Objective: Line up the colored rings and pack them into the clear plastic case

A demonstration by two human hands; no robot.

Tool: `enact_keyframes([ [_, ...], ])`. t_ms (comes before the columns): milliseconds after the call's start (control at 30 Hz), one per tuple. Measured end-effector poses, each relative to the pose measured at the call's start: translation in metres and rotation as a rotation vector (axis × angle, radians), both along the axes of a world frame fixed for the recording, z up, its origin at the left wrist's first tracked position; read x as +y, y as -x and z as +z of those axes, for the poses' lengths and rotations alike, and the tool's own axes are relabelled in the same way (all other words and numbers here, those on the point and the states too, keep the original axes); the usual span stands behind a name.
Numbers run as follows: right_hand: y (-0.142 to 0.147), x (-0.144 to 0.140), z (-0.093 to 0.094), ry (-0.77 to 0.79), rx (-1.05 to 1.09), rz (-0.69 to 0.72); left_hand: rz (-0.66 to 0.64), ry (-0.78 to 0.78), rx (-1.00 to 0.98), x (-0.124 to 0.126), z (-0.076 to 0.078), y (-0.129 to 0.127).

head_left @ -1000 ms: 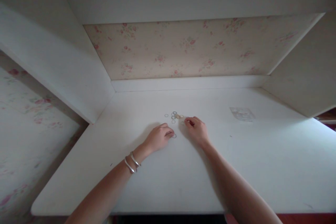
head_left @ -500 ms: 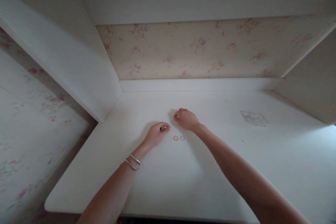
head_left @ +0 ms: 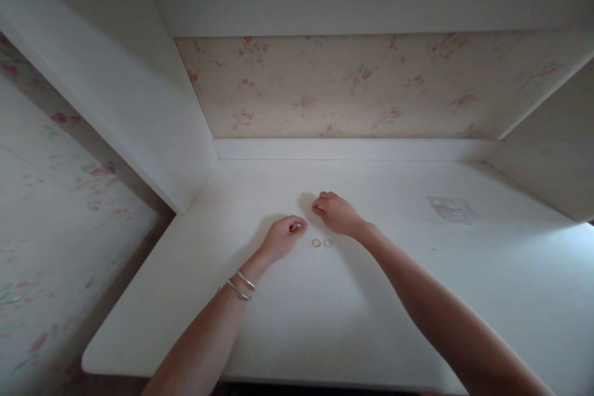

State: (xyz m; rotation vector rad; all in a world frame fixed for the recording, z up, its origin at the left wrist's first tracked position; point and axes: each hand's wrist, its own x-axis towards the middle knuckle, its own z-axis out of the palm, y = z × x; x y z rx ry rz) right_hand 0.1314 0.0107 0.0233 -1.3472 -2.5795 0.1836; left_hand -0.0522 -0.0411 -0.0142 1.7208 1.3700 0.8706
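Note:
My left hand (head_left: 282,236) rests on the white desk (head_left: 288,322) with its fingers curled into a loose fist; nothing shows inside it. My right hand (head_left: 336,213) lies palm down just behind it, its bent fingertips pressed to the desk at the far left of the hand. Whether they pinch anything is hidden. Between the two hands lie two small rings side by side, a gold ring (head_left: 316,242) and a silver ring (head_left: 328,242), both free of the hands. Two silver bangles (head_left: 241,285) circle my left wrist.
The desk sits in a white alcove with a side panel (head_left: 139,117) at the left and floral wallpaper (head_left: 352,86) at the back. A faint sticker patch (head_left: 452,209) marks the desk at the right. The front edge runs along the bottom.
My right hand moved back and left over the spot where the small pile of rings lay, hiding it. Two rings now lie in the open. My left hand curled shut.

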Motion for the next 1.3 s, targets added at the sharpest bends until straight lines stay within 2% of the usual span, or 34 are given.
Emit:
enact_keyframes([
  [167,-0.031,-0.052,-0.017,-0.003,0.22,-0.014,-0.037,-0.02,0.025,0.001,0.001,0.0],
  [333,-0.044,-0.082,-0.032,-0.012,0.226,0.023,-0.05,-0.026,0.067,0.0,0.004,-0.002],
  [500,-0.045,-0.08,-0.029,-0.04,0.173,0.067,-0.04,-0.032,0.123,-0.003,0.006,-0.004],
  [767,-0.046,-0.079,-0.032,-0.052,0.087,0.05,-0.056,-0.054,0.121,-0.002,0.002,-0.003],
  [1300,-0.045,-0.078,-0.035,-0.084,0.071,0.077,-0.047,-0.065,0.14,-0.001,0.002,-0.004],
])
